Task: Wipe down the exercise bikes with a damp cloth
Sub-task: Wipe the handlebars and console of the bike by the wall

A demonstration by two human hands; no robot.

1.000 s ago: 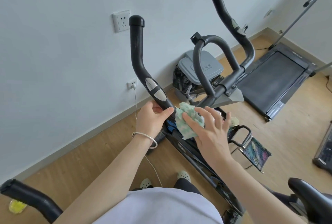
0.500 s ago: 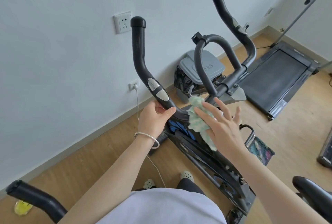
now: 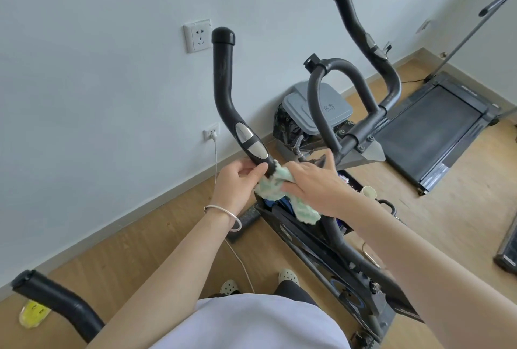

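A black exercise bike (image 3: 330, 253) stands in front of me, its left handlebar (image 3: 223, 91) rising toward the wall and its right handlebar (image 3: 361, 32) further back. My left hand (image 3: 237, 183) grips the base of the left handlebar just below the silver sensor pads. My right hand (image 3: 316, 183) holds a pale green cloth (image 3: 274, 188) against the bar right beside my left hand. Part of the cloth hangs down under my right wrist.
A treadmill (image 3: 436, 127) lies at the right along the wall. A grey lidded bin (image 3: 316, 108) stands behind the bike. A white cable (image 3: 215, 158) runs from a wall socket to the floor. Another black handlebar (image 3: 56, 301) and a yellow object (image 3: 32, 313) are at the lower left.
My right hand has slid the cloth left along the bar, from the bike's middle to right beside my left hand. My left hand keeps its grip on the handlebar.
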